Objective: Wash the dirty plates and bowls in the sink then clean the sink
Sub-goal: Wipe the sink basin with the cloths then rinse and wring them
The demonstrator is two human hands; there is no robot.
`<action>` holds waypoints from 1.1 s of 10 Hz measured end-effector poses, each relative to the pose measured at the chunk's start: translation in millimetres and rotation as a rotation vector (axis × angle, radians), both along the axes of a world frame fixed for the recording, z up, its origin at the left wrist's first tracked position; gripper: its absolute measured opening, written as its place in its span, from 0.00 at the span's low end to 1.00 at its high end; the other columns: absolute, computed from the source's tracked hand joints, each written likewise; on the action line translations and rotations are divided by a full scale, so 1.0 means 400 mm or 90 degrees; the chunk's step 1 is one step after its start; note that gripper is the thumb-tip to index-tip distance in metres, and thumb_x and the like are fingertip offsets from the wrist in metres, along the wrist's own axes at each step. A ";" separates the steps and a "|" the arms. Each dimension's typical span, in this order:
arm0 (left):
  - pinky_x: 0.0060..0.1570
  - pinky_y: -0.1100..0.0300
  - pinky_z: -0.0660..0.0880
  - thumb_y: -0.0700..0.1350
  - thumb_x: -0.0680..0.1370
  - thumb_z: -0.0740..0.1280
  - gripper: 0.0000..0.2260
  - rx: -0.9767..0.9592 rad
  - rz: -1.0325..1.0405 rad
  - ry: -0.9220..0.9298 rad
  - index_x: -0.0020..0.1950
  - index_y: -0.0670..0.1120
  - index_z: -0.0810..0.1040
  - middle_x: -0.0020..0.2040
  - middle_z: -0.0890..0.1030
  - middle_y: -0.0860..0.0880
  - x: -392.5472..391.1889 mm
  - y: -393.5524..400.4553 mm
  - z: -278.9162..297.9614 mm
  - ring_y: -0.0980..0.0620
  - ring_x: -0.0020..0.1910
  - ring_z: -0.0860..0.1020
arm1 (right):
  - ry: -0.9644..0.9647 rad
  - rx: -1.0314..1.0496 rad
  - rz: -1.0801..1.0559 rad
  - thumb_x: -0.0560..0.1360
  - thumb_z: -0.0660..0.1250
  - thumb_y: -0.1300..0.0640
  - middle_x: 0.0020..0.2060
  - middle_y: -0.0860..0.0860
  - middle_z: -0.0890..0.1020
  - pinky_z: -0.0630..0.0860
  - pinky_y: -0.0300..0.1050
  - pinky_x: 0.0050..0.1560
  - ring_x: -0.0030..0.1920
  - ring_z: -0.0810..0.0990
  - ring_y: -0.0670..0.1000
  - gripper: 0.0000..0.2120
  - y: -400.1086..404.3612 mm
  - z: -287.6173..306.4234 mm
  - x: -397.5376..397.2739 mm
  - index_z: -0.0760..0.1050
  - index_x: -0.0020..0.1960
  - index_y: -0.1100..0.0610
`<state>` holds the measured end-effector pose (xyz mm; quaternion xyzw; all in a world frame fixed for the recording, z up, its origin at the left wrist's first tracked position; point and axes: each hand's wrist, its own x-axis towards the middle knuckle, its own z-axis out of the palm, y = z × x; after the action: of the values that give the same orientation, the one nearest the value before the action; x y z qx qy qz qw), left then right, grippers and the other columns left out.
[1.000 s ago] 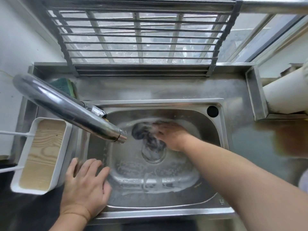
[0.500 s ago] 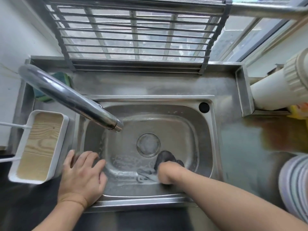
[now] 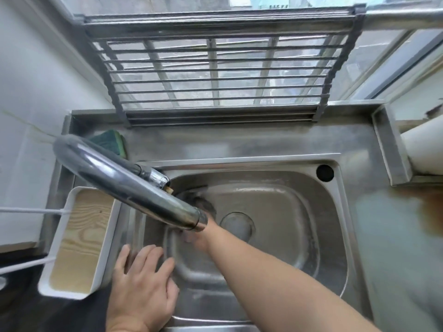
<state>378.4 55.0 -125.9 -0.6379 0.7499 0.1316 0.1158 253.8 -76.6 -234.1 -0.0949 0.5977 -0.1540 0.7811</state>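
Under curved chrome faucet (image 3: pixel 124 185): right hand (image 3: pixel 199 238) grip hidden | left hand (image 3: pixel 141 286) flat, fingers apart, steel sink (image 3: pixel 330 236) rim

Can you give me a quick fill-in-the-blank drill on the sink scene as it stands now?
1. The left hand rests flat on the sink's front-left ____.
2. The right hand is partly hidden under the spout of the ____.
3. The green sponge lies on the steel counter behind the sink, near its back-____ corner.
4. The round drain is ____ by any dish.

Missing words: rim; faucet; left; not covered
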 end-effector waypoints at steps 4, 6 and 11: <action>0.73 0.30 0.62 0.52 0.66 0.63 0.17 -0.031 -0.008 0.013 0.47 0.50 0.88 0.55 0.84 0.45 0.007 0.003 -0.012 0.43 0.60 0.82 | 0.529 -0.796 0.954 0.77 0.71 0.50 0.76 0.55 0.67 0.60 0.67 0.76 0.75 0.54 0.57 0.24 -0.047 0.010 -0.195 0.74 0.72 0.52; 0.73 0.30 0.63 0.52 0.67 0.62 0.18 -0.037 -0.001 0.017 0.47 0.50 0.88 0.54 0.84 0.45 0.009 0.004 -0.009 0.44 0.61 0.78 | 0.719 -0.786 1.112 0.81 0.69 0.53 0.73 0.59 0.74 0.68 0.68 0.70 0.74 0.70 0.66 0.22 -0.065 0.036 -0.458 0.74 0.74 0.52; 0.74 0.31 0.60 0.51 0.69 0.61 0.17 -0.016 -0.009 -0.007 0.46 0.49 0.88 0.54 0.83 0.45 -0.009 0.005 0.014 0.41 0.59 0.82 | 0.202 -0.253 1.207 0.75 0.75 0.59 0.28 0.58 0.80 0.72 0.43 0.35 0.50 0.83 0.62 0.15 0.202 0.130 -0.400 0.74 0.34 0.63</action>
<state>374.9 57.0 -120.4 -0.6346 0.7555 0.1176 0.1125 93.7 4.1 -182.2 -0.6850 0.3350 0.4536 0.4613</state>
